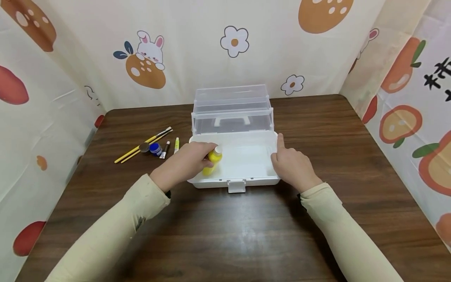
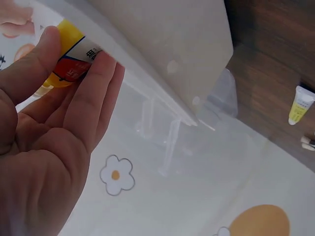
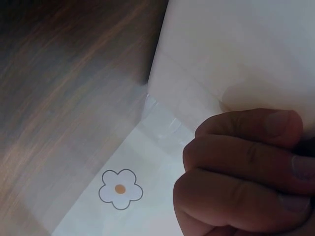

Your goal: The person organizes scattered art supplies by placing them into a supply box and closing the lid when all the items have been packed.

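A yellow bottle (image 1: 215,154) with a white cap is gripped by my left hand (image 1: 184,161), tilted over the left part of a white storage box (image 1: 250,158). In the left wrist view the thumb and fingers close round the bottle (image 2: 73,49), whose label shows red and white; the box wall hides part of it. My right hand (image 1: 293,163) holds the box's right side, index finger along the rim and thumb at the inner edge. Its other fingers (image 3: 241,162) are curled beside the outer wall in the right wrist view.
The clear lid with trays (image 1: 232,102) stands raised behind the box, and a latch (image 1: 237,186) hangs at its front. Left of it lie two paintbrushes (image 1: 141,148), a blue paint jar (image 1: 155,149), a dark round object (image 1: 144,147), a small dark tube (image 1: 165,150) and a yellow tube (image 1: 177,145).
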Demonstrator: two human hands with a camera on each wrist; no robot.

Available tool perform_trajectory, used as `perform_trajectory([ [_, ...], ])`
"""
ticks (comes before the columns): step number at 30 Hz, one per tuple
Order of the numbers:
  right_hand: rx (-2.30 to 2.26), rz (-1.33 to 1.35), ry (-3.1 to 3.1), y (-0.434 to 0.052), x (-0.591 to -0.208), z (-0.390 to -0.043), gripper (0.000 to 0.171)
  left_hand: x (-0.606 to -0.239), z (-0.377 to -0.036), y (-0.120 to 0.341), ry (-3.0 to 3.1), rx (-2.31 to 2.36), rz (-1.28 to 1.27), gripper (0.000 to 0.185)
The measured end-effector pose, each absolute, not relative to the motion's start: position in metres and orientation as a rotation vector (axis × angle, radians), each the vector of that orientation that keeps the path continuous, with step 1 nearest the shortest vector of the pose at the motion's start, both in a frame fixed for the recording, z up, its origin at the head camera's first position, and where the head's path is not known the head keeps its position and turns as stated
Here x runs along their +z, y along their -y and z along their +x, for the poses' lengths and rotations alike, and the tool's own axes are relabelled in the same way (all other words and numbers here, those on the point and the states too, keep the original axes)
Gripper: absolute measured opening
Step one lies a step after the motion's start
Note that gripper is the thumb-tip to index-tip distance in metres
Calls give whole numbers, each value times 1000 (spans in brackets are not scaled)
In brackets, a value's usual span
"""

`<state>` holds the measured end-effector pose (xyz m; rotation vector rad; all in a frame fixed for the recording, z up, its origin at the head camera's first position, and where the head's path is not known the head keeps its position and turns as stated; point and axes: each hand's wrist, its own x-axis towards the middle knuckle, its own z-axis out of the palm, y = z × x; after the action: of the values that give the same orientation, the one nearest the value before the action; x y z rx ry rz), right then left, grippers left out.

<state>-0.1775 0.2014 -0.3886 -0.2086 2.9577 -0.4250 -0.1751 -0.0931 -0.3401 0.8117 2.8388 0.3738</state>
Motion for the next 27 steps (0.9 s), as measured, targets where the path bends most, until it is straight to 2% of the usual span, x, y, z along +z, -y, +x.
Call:
perform_trajectory([
  [6,-419,-213,-2979,-205,-389,-178,68,-339,-179,80,-2815,250,859,36],
  [11,-440,-206,-2979,-206,-388,-178,67,-339,-180,66,-2794,131,953,36],
  [27,-480,-209,-2969,-202,-393,-177,68,-343,-182,22,-2639,-236,1137,17],
])
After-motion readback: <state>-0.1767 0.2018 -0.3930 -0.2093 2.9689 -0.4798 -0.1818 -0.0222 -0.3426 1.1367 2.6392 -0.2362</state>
